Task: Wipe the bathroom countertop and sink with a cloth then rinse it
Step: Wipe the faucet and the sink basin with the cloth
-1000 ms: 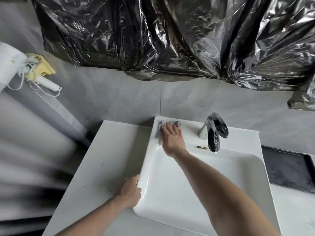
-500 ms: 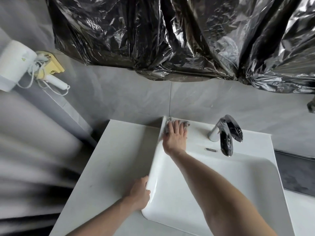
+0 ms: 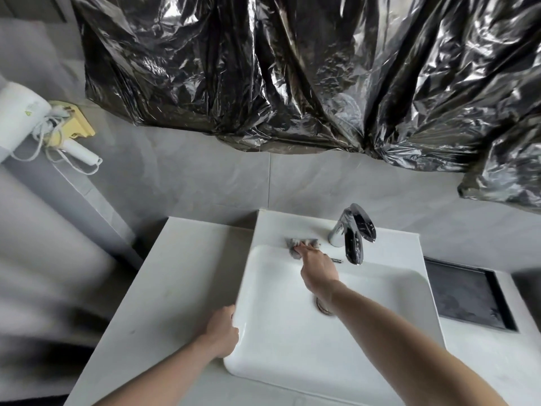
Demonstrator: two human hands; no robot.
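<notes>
Far left of both hands, up on the grey tiled wall [image 3: 181,183]: white hair dryer [image 3: 20,118] with coiled white cord, sitting in a pale yellow wall holder [image 3: 76,124]. Flat white countertop [image 3: 164,276] runs left of the left hand. Left hand [image 3: 221,329] is at the near-left edge of the white rectangular ceramic sink [image 3: 281,341], fingers curled around the rim, gripping the basin edge, thumb side on the outer wall. Forearm comes in from bottom left. Above both hands, crinkled shiny black plastic sheeting [image 3: 307,77] hangs across most of the wall. Right hand [image 3: 319,271] reaches forward over the basin to its far rim, fingers bent down and pressing a small crumpled grey cloth [image 3: 298,246]; cloth sits on the back ledge of the sink where it rolls into the bowl, just past the fingertips, partly bunched under them. Whether the hand is clamping the cloth or only pushing on it is unclear. Under the right wrist, metal drain ring [image 3: 323,309] shows partly, arm covering the rest. Just right of the right hand's fingers, a small chrome overflow slot [image 3: 336,260] on the basin wall. Further right and slightly beyond the hand, chrome faucet [image 3: 352,235] with flat lever handle, spout pointing toward the bowl, near the cloth but not touching. Far right of the right arm, a dark rectangular recessed tray [image 3: 468,297] set in the countertop.
</notes>
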